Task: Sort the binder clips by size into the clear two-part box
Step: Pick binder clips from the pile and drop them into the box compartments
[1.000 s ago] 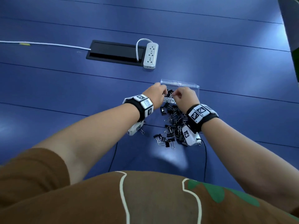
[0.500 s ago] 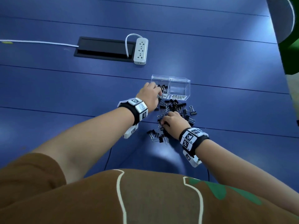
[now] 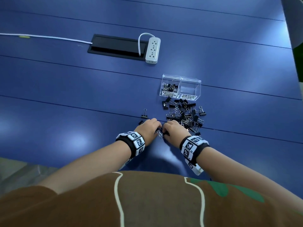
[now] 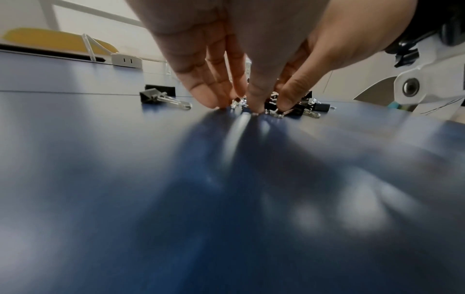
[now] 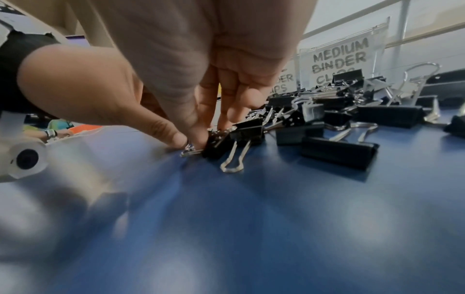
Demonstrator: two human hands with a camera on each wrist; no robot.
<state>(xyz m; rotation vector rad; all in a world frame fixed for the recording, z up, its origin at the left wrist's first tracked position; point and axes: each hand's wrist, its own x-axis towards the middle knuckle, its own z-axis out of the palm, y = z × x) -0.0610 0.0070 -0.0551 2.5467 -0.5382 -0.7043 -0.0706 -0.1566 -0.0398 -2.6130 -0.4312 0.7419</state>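
The clear two-part box (image 3: pixel 180 77) stands beyond a pile of black binder clips (image 3: pixel 183 114). Its left part, labelled SMALL BINDER CLIPS, holds several small clips (image 3: pixel 169 87); the right part, labelled MEDIUM (image 5: pixel 339 59), shows none. Both hands are down at the pile's near edge, side by side. My left hand (image 3: pixel 149 128) has its fingertips and thumb closed round a small clip (image 4: pixel 239 104) on the table. My right hand (image 3: pixel 173 130) pinches a small black clip (image 5: pixel 216 142) between thumb and forefinger, against the table.
Two stray clips (image 3: pixel 144 114) lie just left of the pile, one seen close by (image 4: pixel 161 98). A white power strip (image 3: pixel 152 50) and a black cable hatch (image 3: pixel 116 45) sit farther back, with a white cable (image 3: pixel 45 36) running left. The table is blue.
Both hands have come back from the box to the near edge of the pile, the right first, then the left. Each now has its fingers on a small clip.
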